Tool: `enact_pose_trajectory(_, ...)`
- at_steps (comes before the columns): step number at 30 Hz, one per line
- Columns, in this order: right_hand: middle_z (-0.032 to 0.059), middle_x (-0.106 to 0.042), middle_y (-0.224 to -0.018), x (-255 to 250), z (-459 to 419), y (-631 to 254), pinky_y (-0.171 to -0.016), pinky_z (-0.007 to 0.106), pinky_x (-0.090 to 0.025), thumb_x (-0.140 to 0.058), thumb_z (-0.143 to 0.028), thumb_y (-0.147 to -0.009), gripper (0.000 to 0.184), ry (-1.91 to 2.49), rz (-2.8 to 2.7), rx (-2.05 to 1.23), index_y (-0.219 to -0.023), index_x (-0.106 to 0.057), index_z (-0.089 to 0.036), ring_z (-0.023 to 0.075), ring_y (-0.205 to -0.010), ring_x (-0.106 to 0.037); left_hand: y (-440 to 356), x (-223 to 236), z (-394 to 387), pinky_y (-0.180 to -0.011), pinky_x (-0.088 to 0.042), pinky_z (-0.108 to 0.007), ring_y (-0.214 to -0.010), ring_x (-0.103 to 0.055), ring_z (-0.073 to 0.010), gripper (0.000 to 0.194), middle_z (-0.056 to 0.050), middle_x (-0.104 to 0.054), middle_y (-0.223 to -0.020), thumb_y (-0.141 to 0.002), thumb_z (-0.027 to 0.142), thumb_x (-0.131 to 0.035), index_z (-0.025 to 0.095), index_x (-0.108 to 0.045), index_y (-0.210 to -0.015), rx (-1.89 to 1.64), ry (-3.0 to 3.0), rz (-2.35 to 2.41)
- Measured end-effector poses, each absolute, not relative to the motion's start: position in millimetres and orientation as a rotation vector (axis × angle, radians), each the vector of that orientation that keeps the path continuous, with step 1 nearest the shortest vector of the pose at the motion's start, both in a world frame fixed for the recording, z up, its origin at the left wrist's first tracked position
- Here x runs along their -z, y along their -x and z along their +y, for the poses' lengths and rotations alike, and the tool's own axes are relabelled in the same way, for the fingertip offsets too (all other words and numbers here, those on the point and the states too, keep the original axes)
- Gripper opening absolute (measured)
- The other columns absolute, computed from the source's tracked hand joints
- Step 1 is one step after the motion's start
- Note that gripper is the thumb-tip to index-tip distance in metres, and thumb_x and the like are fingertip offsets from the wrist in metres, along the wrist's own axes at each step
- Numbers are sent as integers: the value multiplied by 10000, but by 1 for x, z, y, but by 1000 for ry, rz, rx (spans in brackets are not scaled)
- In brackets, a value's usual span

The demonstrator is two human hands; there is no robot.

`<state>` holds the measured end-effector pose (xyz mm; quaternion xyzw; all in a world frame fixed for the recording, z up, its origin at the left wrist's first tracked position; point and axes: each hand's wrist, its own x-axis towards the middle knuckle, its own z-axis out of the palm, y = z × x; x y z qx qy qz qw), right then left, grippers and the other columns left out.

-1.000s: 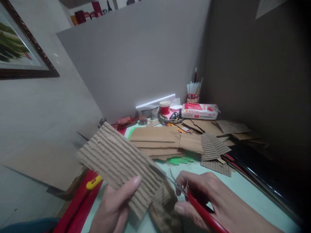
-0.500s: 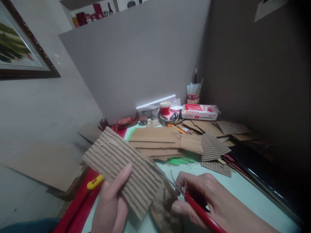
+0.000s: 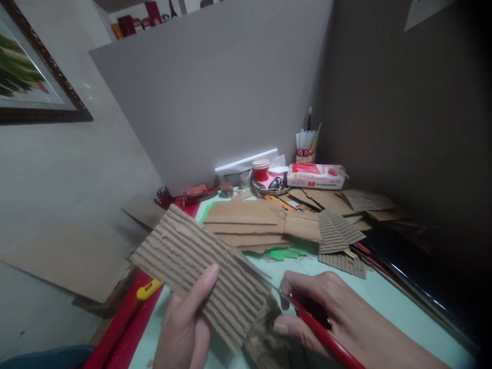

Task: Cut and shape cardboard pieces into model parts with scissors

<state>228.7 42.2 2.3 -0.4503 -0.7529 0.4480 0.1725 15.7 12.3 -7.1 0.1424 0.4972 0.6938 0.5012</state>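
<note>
My left hand [image 3: 184, 328] grips a piece of corrugated cardboard [image 3: 200, 271], thumb on its ridged face and fingers behind it. The piece is tilted, its bare ridges facing me. My right hand [image 3: 326, 307] is closed round red-handled scissors [image 3: 315, 328], whose metal blades point up and left along the right edge of the cardboard. The blade tips partly merge with that edge. Below the held piece, a brown cardboard scrap [image 3: 265, 338] lies on the table, partly hidden by the right hand and the piece.
Flat cardboard sheets [image 3: 246, 212] and ridged scraps [image 3: 338, 230] lie behind my hands. A yellow cutter [image 3: 149, 289] rests on a red strip at left. Farther back stand a paper cup [image 3: 261, 170], a tissue pack [image 3: 315, 176] and a pen holder [image 3: 305, 159]. A glossy black object [image 3: 415, 277] is at right.
The cardboard has shifted slightly right and down with my left hand. The scissors' blades, apart before, now lie closer together along its edge.
</note>
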Motion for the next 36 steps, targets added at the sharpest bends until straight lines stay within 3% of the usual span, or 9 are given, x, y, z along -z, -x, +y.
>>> enact_pose_trajectory(4,-54,-432,-662,-1,41,-230,-556,300,-278,-605,-507,-967,399,1206,-2149,-1276,-717,-442,-243,152,-629,-337,-18,5,12,-1033,-638,-422,-1196,-750,-315,463,-95,-799,-1224,-829,93,-815,170,-730,-1278,-1669,-355,1210)
enact_pose_trajectory(10,-49,-463,-689,-4,43,-232,-568,288,-289,-734,-687,-869,539,1203,-2122,-1271,-732,-471,-237,160,-655,-382,-18,8,12,-1056,-621,-409,-1238,-731,-314,529,-77,-800,-1243,-824,110,-846,201,-698,-1324,-1653,-379,1169)
enact_pose_trajectory(14,-54,-453,-698,-2,45,-232,-568,278,-279,-749,-674,-872,540,1207,-2110,-1273,-734,-465,-235,155,-664,-377,-21,7,11,-1030,-633,-394,-1232,-735,-316,551,-62,-808,-1227,-822,150,-858,209,-688,-1343,-1649,-409,1181)
enact_pose_trajectory(21,-38,-457,-712,-4,39,-233,-593,274,-347,-646,-607,-982,500,1201,-2121,-1268,-701,-487,-225,156,-655,-435,-30,-4,13,-990,-654,-406,-1096,-791,-289,561,-63,-834,-1059,-893,65,-741,170,-619,-1430,-1639,-370,1220)
enact_pose_trajectory(27,-56,-420,-661,-2,43,-232,-553,274,-289,-680,-677,-938,551,1152,-2100,-1326,-695,-491,-221,144,-630,-383,-28,-1,12,-1029,-631,-414,-1160,-768,-315,511,-63,-828,-1096,-850,88,-785,184,-686,-1342,-1660,-377,1207)
enact_pose_trajectory(32,-55,-454,-690,-2,44,-234,-540,260,-303,-814,-711,-809,578,1202,-2086,-1249,-718,-514,-225,144,-640,-389,-32,-2,8,-1062,-607,-450,-1228,-730,-374,712,-47,-832,-1078,-666,148,-942,213,-698,-1331,-1613,-436,1197)
enact_pose_trajectory(36,-46,-482,-667,-4,42,-235,-548,258,-345,-770,-712,-853,557,1172,-2079,-1305,-710,-555,-219,148,-626,-418,-33,-2,7,-1077,-589,-428,-1242,-727,-346,722,-24,-829,-1100,-663,146,-945,255,-705,-1335,-1614,-424,1196)
